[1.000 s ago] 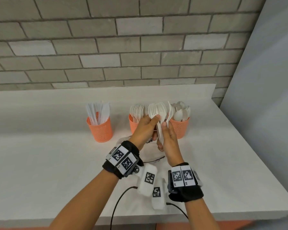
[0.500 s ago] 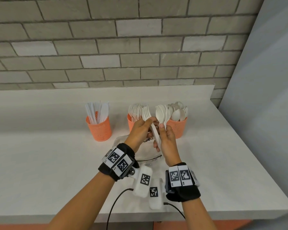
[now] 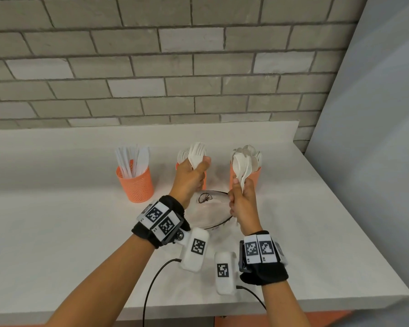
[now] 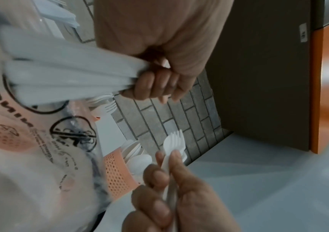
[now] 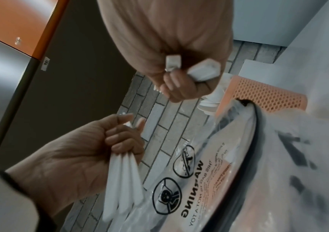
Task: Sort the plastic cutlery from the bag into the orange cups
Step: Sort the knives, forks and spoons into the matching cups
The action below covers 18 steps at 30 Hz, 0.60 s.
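Three orange mesh cups stand in a row on the white counter. The left cup [image 3: 135,185] holds knives, the middle cup [image 3: 178,166] forks, the right cup [image 3: 256,176] spoons. My left hand [image 3: 198,164] grips a bundle of white forks [image 3: 197,152], tines up, just in front of the middle cup. My right hand [image 3: 239,185] grips a bundle of white spoons [image 3: 242,166], bowls up, in front of the right cup. The clear printed bag [image 3: 209,212] lies on the counter between my wrists. In the left wrist view the forks [image 4: 174,143] stick up from my fingers.
A grey brick wall rises behind the counter's raised back ledge [image 3: 151,131]. A pale panel [image 3: 376,138] closes off the right side. The counter's front edge [image 3: 246,305] runs close to my forearms, and a black cable [image 3: 151,286] hangs over it.
My hands have drawn apart and split the cutlery they held together: the left has carried the forks left to the middle cup, the right has carried the spoons right to the right cup.
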{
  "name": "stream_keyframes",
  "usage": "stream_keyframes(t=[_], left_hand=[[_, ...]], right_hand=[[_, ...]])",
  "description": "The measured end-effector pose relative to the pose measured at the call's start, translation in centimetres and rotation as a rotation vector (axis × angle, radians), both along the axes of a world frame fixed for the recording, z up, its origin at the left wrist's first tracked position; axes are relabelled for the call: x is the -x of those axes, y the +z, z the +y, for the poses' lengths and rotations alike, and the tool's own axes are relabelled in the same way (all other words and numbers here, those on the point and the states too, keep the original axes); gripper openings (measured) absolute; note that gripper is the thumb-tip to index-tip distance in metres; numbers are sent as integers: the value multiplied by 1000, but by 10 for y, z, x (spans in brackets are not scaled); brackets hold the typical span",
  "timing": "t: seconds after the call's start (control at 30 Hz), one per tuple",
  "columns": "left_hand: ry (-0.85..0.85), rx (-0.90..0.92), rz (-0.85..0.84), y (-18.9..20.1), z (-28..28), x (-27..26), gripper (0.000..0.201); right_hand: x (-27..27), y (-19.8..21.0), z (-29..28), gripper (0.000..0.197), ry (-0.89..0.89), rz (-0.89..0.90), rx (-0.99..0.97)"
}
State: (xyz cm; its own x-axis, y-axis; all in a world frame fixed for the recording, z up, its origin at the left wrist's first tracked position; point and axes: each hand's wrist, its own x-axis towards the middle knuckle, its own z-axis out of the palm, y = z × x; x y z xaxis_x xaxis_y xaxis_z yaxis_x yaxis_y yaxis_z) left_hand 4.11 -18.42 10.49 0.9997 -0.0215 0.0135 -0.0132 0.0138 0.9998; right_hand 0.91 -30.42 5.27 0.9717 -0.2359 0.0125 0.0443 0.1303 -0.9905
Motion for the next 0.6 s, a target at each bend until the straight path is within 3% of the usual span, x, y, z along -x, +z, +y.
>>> stream_keyframes(t=[0.13, 0.27, 0.37, 0.6], left_hand=[[-105, -113, 25, -7, -9, 3, 16], [-157, -159, -1, -8, -18, 5, 11], [-128, -177, -21, -7, -24, 5, 24], [-142, -140, -31, -11, -32, 5, 24]], right_hand=[[-4, -5, 0, 7, -4, -67, 114], [-5, -8, 1, 30, -22, -127, 231], [-3, -7, 1, 40, -13, -145, 286], [-2, -4, 0, 31, 38, -95, 192]])
